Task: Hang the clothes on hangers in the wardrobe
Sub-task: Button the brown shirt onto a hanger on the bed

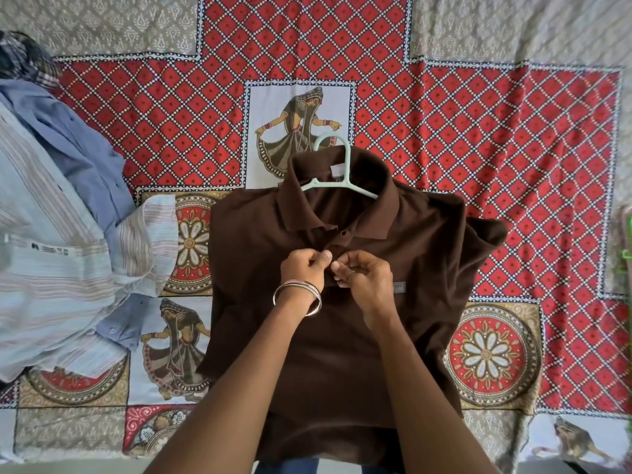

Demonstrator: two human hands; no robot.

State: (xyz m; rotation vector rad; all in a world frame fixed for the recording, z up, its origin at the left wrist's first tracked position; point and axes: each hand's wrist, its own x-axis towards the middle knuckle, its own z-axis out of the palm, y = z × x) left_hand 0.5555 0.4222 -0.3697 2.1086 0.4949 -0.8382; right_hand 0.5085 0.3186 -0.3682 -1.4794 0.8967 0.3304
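Note:
A brown polo shirt (342,336) lies flat on the patterned bedspread (478,131), front up. A pale green hanger (345,181) sits inside its collar, the hook poking out above the neck. My left hand (302,268) and my right hand (367,278) meet at the button placket just below the collar. Each hand pinches the placket fabric between thumb and fingers. Two buttons show above my fingers. Bangles circle my left wrist.
A heap of other clothes lies at the left: a striped pale shirt (61,251) over a blue shirt (85,148). Something green (627,241) shows at the right edge. The bedspread's near edge runs along the bottom of the view.

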